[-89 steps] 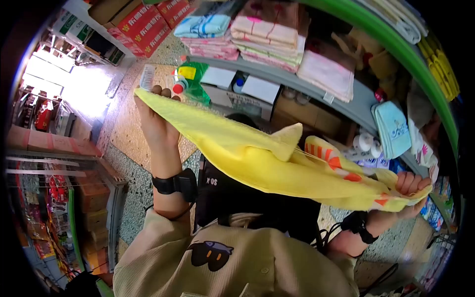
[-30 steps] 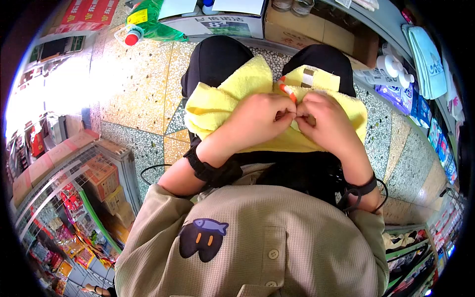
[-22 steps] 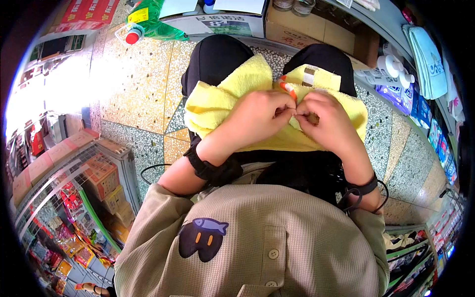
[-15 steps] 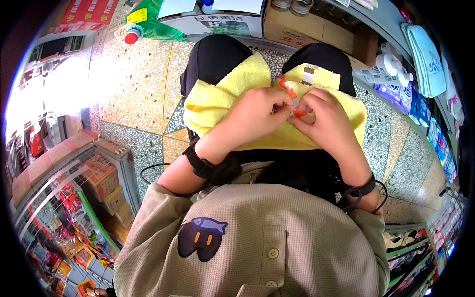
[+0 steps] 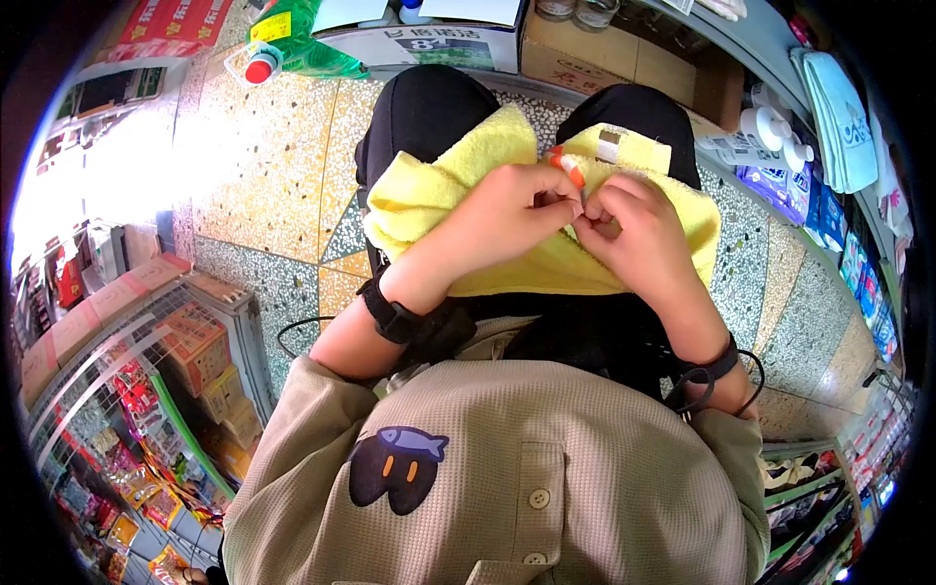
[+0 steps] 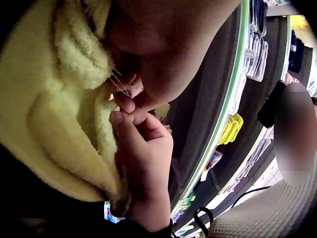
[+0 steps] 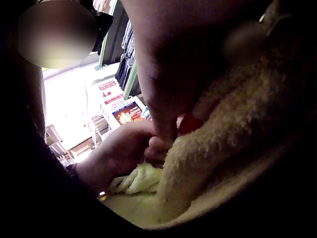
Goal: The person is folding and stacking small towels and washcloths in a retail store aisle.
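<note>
A yellow towel (image 5: 546, 268) with an orange-and-white patterned part lies bunched over the person's lap. Above its middle, the left hand (image 5: 512, 214) and right hand (image 5: 639, 234) meet at their fingertips. Thin pale threads (image 6: 120, 85) stretch from the towel (image 6: 64, 109) to the left hand (image 6: 163, 54), whose thumb and finger pinch them. Close against it, the right hand (image 6: 148, 153) pinches at the same spot with thumb and forefinger; the small part held is mostly hidden. In the right wrist view, fluffy towel (image 7: 198, 163) covers much of the contact.
A green bottle with a red cap (image 5: 258, 70) lies beyond the knees, beside a white carton (image 5: 419, 49) and a brown box (image 5: 624, 60). White bottles (image 5: 765, 129) and a folded blue towel (image 5: 838, 122) are at the right. A shelf of packets (image 5: 136, 419) is at the left.
The towel, earlier stretched between both hands, came down onto the lap, and the hands moved together. Lately the fingertips have shifted slightly, and the orange piece at the right fingers is out of sight.
</note>
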### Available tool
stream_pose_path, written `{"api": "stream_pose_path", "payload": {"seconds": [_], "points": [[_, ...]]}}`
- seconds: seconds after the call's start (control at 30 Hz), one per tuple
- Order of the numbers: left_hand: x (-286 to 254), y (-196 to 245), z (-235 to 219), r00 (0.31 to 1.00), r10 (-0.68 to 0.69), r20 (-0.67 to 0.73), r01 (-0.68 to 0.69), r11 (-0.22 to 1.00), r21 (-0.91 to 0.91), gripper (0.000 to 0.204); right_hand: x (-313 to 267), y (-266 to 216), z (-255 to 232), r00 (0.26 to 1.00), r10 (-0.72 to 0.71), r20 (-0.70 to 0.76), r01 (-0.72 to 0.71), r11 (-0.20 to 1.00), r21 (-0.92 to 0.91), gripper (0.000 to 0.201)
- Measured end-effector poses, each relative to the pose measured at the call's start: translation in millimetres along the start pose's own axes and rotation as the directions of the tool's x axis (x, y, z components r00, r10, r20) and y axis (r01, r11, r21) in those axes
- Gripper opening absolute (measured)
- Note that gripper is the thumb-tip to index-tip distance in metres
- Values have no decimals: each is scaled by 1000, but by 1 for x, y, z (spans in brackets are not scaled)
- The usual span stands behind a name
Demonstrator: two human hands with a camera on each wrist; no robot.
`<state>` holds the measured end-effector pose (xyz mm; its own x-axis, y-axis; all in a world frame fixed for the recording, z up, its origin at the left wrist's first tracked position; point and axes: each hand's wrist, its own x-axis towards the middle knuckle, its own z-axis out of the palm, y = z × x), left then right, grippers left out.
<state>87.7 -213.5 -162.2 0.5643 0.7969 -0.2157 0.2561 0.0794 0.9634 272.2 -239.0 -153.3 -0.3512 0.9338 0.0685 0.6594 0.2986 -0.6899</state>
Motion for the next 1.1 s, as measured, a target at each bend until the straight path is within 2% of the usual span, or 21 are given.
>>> {"api": "stream_pose_path", "payload": {"seconds": [0.27,0.47,0.6,0.87,1.1], "points": [[4,-6,-2,998,-51,40,56,990,-131,11,3,-1,2,996,-66,-55,63,997,-52,16],[3,-3,-3,998,-61,9,61,997,-52,12,3,1,3,998,-43,-50,45,998,43,12],[3,-4,-1,1000,-5,-17,5,1000,20,12,1,3,2,1000,-4,-29,9,986,166,13],[1,-4,3,999,-33,-21,35,996,88,13,-5,4,-4,999,34,2,-33,964,264,13],[-1,-1,5,1000,-6,2,5,991,131,11,-7,9,-4,998,60,31,-67,944,322,11]]}}
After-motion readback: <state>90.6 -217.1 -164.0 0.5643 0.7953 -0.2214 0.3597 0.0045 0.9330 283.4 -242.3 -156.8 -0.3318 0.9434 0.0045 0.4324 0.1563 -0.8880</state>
